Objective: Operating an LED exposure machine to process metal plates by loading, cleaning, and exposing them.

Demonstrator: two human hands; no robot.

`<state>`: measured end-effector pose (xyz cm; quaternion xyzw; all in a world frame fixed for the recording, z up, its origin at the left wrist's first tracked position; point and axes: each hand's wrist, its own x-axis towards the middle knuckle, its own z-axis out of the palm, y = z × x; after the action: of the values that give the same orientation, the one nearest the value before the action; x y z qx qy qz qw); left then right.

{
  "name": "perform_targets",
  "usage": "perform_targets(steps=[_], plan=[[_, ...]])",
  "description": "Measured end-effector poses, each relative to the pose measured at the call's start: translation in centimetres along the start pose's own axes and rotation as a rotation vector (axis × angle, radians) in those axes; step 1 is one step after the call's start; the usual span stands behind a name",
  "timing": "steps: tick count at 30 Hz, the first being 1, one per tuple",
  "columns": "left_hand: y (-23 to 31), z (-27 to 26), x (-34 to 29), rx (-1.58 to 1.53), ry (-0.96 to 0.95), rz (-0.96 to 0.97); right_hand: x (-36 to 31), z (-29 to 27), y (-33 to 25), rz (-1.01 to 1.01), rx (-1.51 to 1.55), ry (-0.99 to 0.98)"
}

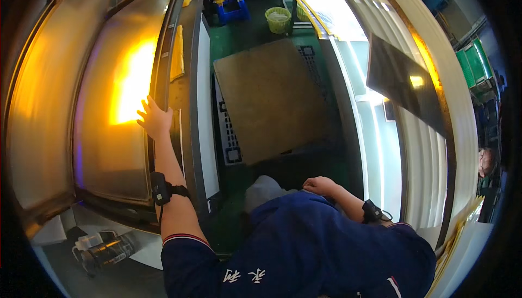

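My left hand (156, 118) reaches out with its fingers spread over the dark edge of a tilted, framed sheet panel (103, 151). The panel is translucent, and a bright yellow light glows on it right beside my fingertips. Nothing shows in that hand. Low in front of my body, my right hand (319, 185) has its fingers curled in, and no object is visible in it. A second framed panel (49, 102) stands farther left, also lit yellow. Each of my wrists wears a black strapped device.
A brown board (274, 97) lies over a grated mat on the green floor. To the right are a lit white table (375, 151), a dark tilted sheet (405, 83) and pale ribbed curtains (429, 151). A green basket (278, 20) and a blue stool (232, 11) stand ahead.
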<state>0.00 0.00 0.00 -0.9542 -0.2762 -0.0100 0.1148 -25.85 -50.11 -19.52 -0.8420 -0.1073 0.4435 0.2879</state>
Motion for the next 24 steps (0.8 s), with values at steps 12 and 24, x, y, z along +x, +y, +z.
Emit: perform_targets(steps=[12, 24], plan=[[0.8, 0.7, 0.6, -0.012, 0.009, 0.028, 1.9, 0.6, 4.4, 0.001, 0.103, -0.02], [0.8, 1.4, 0.4, 0.005, 0.025, 0.04, 8.9, -4.6, 1.8, -0.109, -0.057, -0.054]])
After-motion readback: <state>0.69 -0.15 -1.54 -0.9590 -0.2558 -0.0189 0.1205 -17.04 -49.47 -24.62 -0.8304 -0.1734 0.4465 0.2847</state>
